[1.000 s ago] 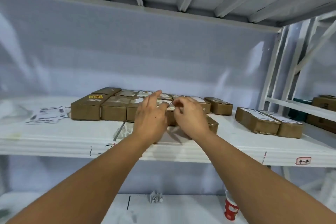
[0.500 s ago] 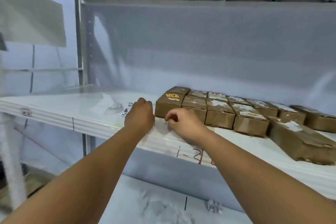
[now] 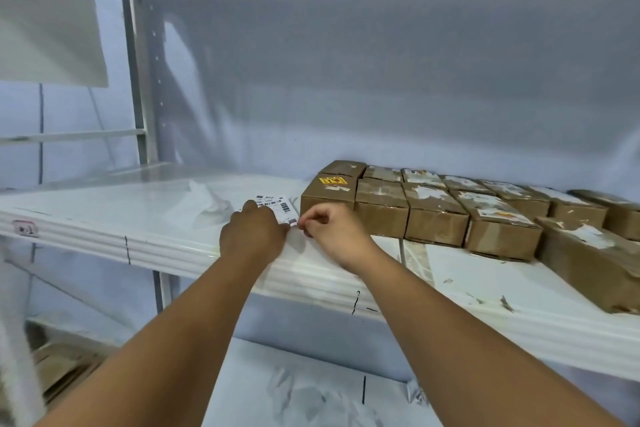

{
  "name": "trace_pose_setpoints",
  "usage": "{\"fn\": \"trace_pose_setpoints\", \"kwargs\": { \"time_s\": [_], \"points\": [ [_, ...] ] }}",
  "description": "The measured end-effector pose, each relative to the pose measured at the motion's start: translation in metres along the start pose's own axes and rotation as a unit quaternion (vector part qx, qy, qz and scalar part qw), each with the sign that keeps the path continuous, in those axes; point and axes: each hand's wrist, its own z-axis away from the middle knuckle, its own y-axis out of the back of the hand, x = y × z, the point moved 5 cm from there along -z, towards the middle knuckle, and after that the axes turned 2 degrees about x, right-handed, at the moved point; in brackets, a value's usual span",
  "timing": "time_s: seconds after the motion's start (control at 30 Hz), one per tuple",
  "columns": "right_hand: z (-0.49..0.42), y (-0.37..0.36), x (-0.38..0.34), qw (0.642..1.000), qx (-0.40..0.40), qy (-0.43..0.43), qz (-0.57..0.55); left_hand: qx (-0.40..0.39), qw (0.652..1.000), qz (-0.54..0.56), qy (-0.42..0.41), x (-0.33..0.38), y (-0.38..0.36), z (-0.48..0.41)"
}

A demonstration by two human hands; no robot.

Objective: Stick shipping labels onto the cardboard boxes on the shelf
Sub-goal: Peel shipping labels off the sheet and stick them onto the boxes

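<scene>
A white sheet of shipping labels (image 3: 277,205) with barcodes lies on the white shelf (image 3: 166,239), just left of the boxes. My left hand (image 3: 254,234) rests on the sheet and covers its near part. My right hand (image 3: 329,230) pinches the sheet's near right corner between thumb and fingertips. Several brown cardboard boxes (image 3: 381,208) stand in two rows to the right; most carry white labels or label scraps on top. The nearest left box (image 3: 328,193) has a yellow sticker.
A crumpled clear plastic bag (image 3: 207,201) lies on the shelf left of the labels. A larger box (image 3: 595,260) sits at the far right near the shelf's front edge. Paper scraps dot the shelf. A lower shelf (image 3: 311,392) holds crumpled paper.
My view has swung left. Both hands left the boxes and moved to the label sheet; my right hand now pinches its corner, and the sheet shows more beyond my left hand.
</scene>
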Motion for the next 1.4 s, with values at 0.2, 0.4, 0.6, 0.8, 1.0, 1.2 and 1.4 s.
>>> {"fn": "trace_pose_setpoints", "kwargs": {
  "time_s": [0.2, 0.4, 0.6, 0.8, 1.0, 1.2, 1.4],
  "points": [
    [0.006, 0.001, -0.001, 1.0, 0.01, 0.0, -0.007, 0.082, 0.983, -0.136, -0.087, 0.017, 0.011, 0.01],
    [0.009, 0.003, -0.002, 1.0, 0.007, -0.001, -0.006, -0.01, 0.995, 0.028, -0.093, 0.011, 0.002, -0.005],
    [0.006, 0.002, 0.0, 1.0, 0.012, 0.002, -0.015, 0.045, 0.997, 0.018, -0.063, 0.014, 0.009, 0.003],
    [0.0, 0.001, 0.006, 0.999, 0.023, 0.005, -0.037, 0.183, 0.963, 0.196, -0.033, 0.0, 0.023, 0.012],
    [0.004, 0.002, -0.004, 0.976, -0.013, -0.031, -0.215, 0.225, 0.927, 0.272, -0.124, 0.012, 0.034, 0.038],
    [0.021, 0.019, -0.006, 0.889, -0.048, -0.088, -0.447, 0.153, 0.899, 0.328, -0.247, 0.069, 0.045, 0.067],
    [0.044, 0.089, 0.022, 0.89, 0.044, -0.079, -0.448, 0.07, 0.821, 0.546, -0.152, 0.115, 0.044, 0.08]
  ]
}}
